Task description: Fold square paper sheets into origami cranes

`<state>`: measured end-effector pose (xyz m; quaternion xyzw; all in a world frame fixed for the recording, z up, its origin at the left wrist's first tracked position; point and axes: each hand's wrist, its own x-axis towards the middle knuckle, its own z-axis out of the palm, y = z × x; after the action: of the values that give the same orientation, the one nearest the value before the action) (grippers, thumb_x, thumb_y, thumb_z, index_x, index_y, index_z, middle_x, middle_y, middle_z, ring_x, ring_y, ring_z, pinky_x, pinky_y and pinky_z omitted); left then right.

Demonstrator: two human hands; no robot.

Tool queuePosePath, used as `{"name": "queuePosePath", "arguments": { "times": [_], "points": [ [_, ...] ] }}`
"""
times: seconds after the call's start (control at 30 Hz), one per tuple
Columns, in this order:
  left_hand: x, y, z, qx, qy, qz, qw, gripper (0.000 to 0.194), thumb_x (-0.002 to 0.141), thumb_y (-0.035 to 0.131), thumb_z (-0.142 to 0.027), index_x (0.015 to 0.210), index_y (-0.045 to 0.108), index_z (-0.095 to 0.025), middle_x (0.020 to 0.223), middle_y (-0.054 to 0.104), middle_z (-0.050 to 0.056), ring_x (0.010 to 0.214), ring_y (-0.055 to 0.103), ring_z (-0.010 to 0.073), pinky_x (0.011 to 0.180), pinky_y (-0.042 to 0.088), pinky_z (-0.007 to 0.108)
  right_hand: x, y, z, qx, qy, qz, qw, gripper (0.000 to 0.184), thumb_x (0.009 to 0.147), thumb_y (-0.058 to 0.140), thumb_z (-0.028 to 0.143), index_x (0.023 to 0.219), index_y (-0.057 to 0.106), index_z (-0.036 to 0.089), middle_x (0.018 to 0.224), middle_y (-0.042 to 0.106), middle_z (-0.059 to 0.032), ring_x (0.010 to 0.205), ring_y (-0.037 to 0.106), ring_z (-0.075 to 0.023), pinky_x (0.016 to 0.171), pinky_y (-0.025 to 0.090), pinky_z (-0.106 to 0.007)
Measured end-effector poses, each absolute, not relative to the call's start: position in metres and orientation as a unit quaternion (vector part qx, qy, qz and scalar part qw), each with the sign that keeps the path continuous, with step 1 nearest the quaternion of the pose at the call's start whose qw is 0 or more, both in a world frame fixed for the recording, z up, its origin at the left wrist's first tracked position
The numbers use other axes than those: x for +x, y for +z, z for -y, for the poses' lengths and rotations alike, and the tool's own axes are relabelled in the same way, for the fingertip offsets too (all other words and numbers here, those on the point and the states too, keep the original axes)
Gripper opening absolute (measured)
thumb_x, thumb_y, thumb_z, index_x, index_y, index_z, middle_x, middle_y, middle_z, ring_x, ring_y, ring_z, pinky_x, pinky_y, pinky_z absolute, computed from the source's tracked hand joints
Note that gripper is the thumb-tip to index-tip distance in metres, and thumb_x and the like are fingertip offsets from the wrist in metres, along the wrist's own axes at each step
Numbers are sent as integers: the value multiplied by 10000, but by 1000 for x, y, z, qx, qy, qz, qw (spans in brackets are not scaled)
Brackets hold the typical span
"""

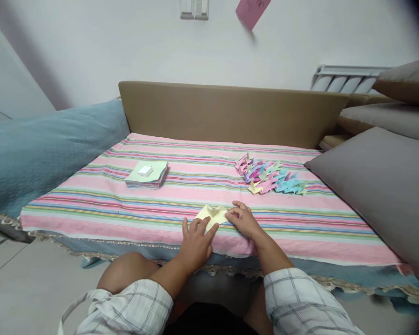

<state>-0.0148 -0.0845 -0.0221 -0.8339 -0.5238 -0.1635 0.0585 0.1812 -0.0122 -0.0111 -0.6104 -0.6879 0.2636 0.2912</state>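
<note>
A pale yellow sheet of origami paper (212, 215), partly folded, lies near the front edge of the striped cloth. Its upper edge stands up a little, with a dip in the middle. My left hand (195, 242) rests on its lower left part, fingers spread and fingertips pressing down. At the paper's right corner, my right hand (243, 219) pinches the edge between thumb and index finger, the other fingers partly curled. Part of the paper's lower side is hidden behind the left fingers.
Many folded paper cranes (265, 176) sit clustered to the right. A stack of coloured paper (150, 182) with a small white block (145, 171) on top is at the left. Grey cushions (380, 186) border the right side, a brown backrest (223, 114) the rear.
</note>
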Motion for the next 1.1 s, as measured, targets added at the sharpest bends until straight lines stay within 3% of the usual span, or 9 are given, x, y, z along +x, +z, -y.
{"name": "queuePosePath", "arguments": {
  "times": [0.17, 0.37, 0.73, 0.97, 1.1],
  "points": [
    [-15, -24, 85, -835, -168, 520, 67, 658, 703, 598, -206, 1325, 428, -333, 1378, 442, 64, 1156, 393, 302, 1043, 94, 636, 169, -4, 16, -648, 255, 667, 264, 246, 736, 591, 474, 746, 703, 256, 1351, 441, -34, 1252, 338, -281, 1011, 256, -480],
    [-16, -25, 85, -832, -172, 524, 67, 647, 722, 578, -222, 1344, 409, -281, 1375, 449, 78, 1171, 391, 297, 1057, 76, 627, 163, -1, 16, -654, 245, 668, 257, 222, 728, 612, 445, 660, 679, 244, 1316, 471, -22, 1230, 355, -276, 984, 260, -487],
    [-10, -19, 86, -827, -156, 538, 46, 684, 689, 581, -179, 1331, 411, -342, 1377, 440, 54, 1188, 371, 306, 1036, 54, 663, 166, -4, 16, -639, 247, 681, 261, 182, 703, 640, 424, 665, 679, 250, 1328, 456, -25, 1243, 342, -283, 984, 244, -502],
    [-10, -19, 85, -826, -159, 539, 48, 668, 695, 584, -185, 1324, 420, -340, 1373, 446, 52, 1195, 368, 303, 1039, 35, 662, 170, -3, 19, -636, 246, 679, 271, 108, 651, 667, 314, 684, 635, 216, 1293, 471, -52, 1206, 387, -273, 976, 295, -462],
    [-10, -19, 85, -824, -159, 541, 46, 647, 699, 585, -194, 1311, 434, -342, 1378, 445, 49, 1199, 374, 302, 1040, 38, 662, 178, -9, 14, -614, 239, 690, 299, 62, 647, 621, 218, 705, 605, 206, 1158, 528, -68, 1186, 414, -241, 988, 311, -394]
  ]
}}
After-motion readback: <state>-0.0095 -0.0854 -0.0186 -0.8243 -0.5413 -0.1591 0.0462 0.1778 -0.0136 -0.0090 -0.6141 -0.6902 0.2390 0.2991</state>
